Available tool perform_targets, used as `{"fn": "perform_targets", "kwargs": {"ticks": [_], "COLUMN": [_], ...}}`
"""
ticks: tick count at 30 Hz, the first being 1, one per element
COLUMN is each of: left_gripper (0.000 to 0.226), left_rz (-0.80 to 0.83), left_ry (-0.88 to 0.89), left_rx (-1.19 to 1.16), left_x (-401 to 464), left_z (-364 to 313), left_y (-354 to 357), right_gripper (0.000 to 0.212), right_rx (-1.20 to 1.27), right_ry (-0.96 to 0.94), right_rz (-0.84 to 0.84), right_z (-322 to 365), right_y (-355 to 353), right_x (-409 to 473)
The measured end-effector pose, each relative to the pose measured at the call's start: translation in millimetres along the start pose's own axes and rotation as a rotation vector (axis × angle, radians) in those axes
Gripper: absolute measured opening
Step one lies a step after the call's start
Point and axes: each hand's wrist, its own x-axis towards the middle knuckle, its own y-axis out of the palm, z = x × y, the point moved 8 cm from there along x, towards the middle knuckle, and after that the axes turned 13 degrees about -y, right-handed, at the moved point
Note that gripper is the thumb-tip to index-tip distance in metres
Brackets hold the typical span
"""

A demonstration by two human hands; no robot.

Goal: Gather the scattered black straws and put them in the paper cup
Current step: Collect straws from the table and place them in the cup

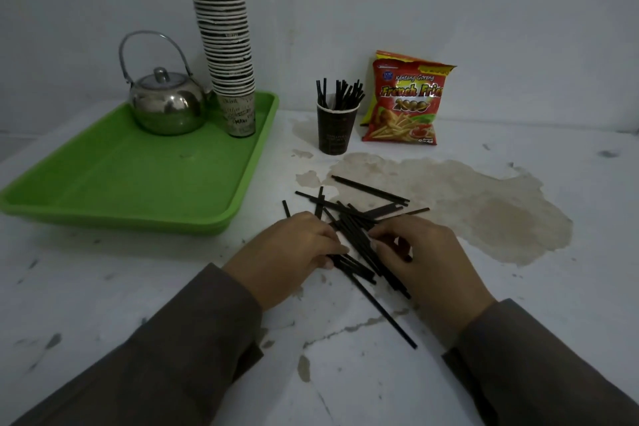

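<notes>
Many black straws (359, 218) lie heaped at the centre of the frame on the white table (138, 287), and we have both hands on the heap. Our left hand (287, 245) comes in from the lower left, fingers bent down and drawn narrow, the thumb pinching a few straws near their lower ends. Our right hand (422, 252) closes on the pile from the other side, fingers curled over it and touching the straws; whether it has a firm hold we cannot tell. Several straws stick out above the hands toward the stained patch, and one long straw trails toward the bottom of the frame.

The paper cup (335, 128) stands upright above the pile, well apart from it, already holding a bunch of straws, with a snack bag (404, 100) just to its right. A green tray (145, 176) with a kettle (166, 104) and stacked cups (228, 55) fills the upper left.

We judge this the gathering step, part done. Next we would need to square the straws into one bundle, lift it, and drop it end-first into the cup without tipping it.
</notes>
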Motion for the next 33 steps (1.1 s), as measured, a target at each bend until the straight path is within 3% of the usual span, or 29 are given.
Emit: {"fn": "perform_targets", "kwargs": {"ticks": [6, 13, 24, 27, 33], "left_gripper": [0.028, 0.019, 0.016, 0.014, 0.017], "left_rz": [-0.108, -0.315, -0.429, -0.498, -0.614], "left_ry": [0.014, 0.071, -0.020, -0.080, -0.196], "left_rx": [-0.069, 0.027, -0.043, -0.179, -0.672], "left_x": [1.9, -1.2, -8.1, -11.2, -20.2], "left_z": [-1.2, -7.2, 1.7, 8.5, 19.3], "left_y": [-2.8, -23.1, -41.4, -50.2, -59.4], "right_gripper": [0.017, 0.017, 0.019, 0.024, 0.026], "right_rx": [0.003, -0.026, -0.033, -0.077, -0.329], "right_ry": [0.012, 0.055, 0.073, 0.096, 0.065], "right_rz": [0.025, -0.012, -0.032, 0.020, 0.140], "right_z": [0.4, -5.1, -7.0, -6.7, 6.2], "right_y": [4.2, -0.3, 6.8, 15.2, 30.3], "right_x": [-0.6, 1.0, 5.5, 6.2, 13.8]}}
